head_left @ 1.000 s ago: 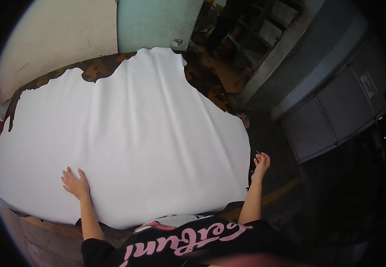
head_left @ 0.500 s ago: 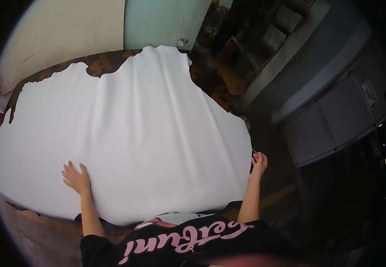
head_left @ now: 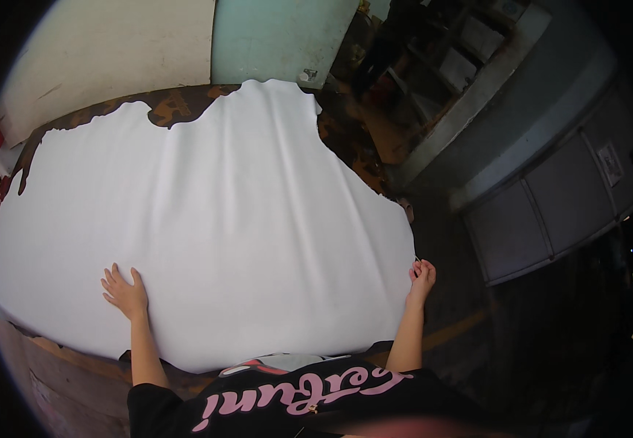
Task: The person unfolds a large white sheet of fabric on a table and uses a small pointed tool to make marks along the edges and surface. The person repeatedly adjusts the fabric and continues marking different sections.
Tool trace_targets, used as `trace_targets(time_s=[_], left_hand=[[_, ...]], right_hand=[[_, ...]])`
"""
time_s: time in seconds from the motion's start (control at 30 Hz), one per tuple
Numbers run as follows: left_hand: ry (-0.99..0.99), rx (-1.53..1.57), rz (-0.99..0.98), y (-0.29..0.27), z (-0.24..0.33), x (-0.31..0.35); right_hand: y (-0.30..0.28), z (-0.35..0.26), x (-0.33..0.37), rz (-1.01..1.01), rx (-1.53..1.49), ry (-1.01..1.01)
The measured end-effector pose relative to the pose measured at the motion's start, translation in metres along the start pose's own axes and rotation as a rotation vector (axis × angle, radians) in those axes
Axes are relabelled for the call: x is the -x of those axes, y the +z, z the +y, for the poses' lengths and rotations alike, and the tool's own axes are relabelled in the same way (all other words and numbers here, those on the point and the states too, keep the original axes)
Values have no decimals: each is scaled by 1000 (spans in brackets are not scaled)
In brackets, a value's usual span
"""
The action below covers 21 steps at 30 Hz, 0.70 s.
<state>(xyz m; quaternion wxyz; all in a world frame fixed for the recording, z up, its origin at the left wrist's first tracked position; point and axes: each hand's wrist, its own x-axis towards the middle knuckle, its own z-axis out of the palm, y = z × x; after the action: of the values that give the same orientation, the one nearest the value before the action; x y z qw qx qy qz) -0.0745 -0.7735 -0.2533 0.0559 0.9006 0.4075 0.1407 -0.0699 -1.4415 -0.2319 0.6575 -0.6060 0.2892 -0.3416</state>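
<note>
Sheet: a broad white sheet (head_left: 236, 233) with a ragged outline lies spread out in front of you, and a brown-and-black mottled layer (head_left: 174, 107) shows past its far edge.
Left grip: your left grip (head_left: 125, 293) is released, palm down with the fingers fanned on the sheet, left of its middle and toward your side.
Right grip: your right grip (head_left: 422, 279) is pinched at the sheet's right edge, seemingly grasping a slim pale thing (head_left: 417, 259) (too small here to name its kind); you cannot tell whether the fingertips also nip the edge itself.
Key relation: the sheet lies to the left of your right grip, its side edge running just beside the curled fingers; of your two hands, the right is much the nearer to that edge, while the left bears on the sheet well inside it.
Sheet's long axis: it runs across you, from left to right, with soft ridges crossing it from the far side toward you.
Sheet's direction: a blunt lobe juts away from you, right of the middle, toward the pale green panel (head_left: 280, 40).
Slim thing's direction: its tip appears to point away from you and slightly left; most of its length is hidden by the fingers.
</note>
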Motion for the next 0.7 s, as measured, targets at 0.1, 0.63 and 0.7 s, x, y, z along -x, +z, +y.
trace_targets(time_s=[0.1, 0.63, 0.7], left_hand=[[9, -2, -1, 2, -2, 0], [85, -67, 6, 13, -13, -8], [102, -73, 35, 12, -13, -8]], right_hand=[[6, -2, 3, -22, -3, -9], [1, -2, 13, -13, -12, 14], [4, 3, 19, -72, -10, 30]])
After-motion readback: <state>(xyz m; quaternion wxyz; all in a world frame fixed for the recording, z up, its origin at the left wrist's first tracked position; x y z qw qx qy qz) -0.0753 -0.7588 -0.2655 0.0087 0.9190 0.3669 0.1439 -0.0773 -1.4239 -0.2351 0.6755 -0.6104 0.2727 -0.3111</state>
